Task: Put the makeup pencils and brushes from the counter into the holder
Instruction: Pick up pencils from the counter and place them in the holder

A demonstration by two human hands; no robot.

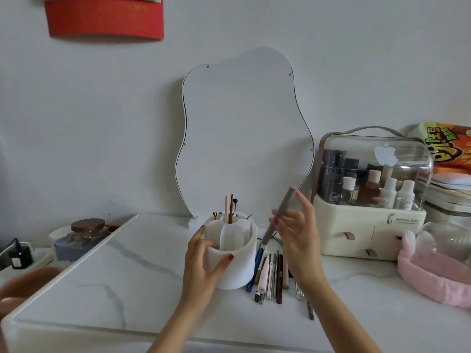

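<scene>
Holder: white round holder [238, 266] w/ inner dividers, centre of frame on marble counter [122, 271]. Already has a few sticks upright in rear slots (pink one, brown one, dark-tipped one). Front slots look free.

L hand: left hand [204, 261] wrapped round holder's left wall, thumb across the front, fingers over the rim. Prob. bracing it so it won't slide or tip while things drop in.

R hand: right hand [297, 234] up, right of holder, pinching a long grey pencil [277, 215] btw thumb and fingertips; other fingers spread loose. Pencil tilted, top end toward upper right, low end pointing down-left near holder rim. Looks like it's being lined up for a slot – my read only.

Pile: remaining pencils and brushes [271, 273] lie side by side on counter, just right of holder base, touching or nearly so. Several left, so task approx. mid-way.

Edges: mirror [242, 128] stands close behind holder; tall sticks near its face. Cosmetics case [369, 200] close on right, near R hand's knuckles – tight side.

Open room: left half of counter bare, plenty of space there. Counter front edge low in frame, well clear of pile.

Risk: long pencil could knock the upright sticks on entry.
</scene>
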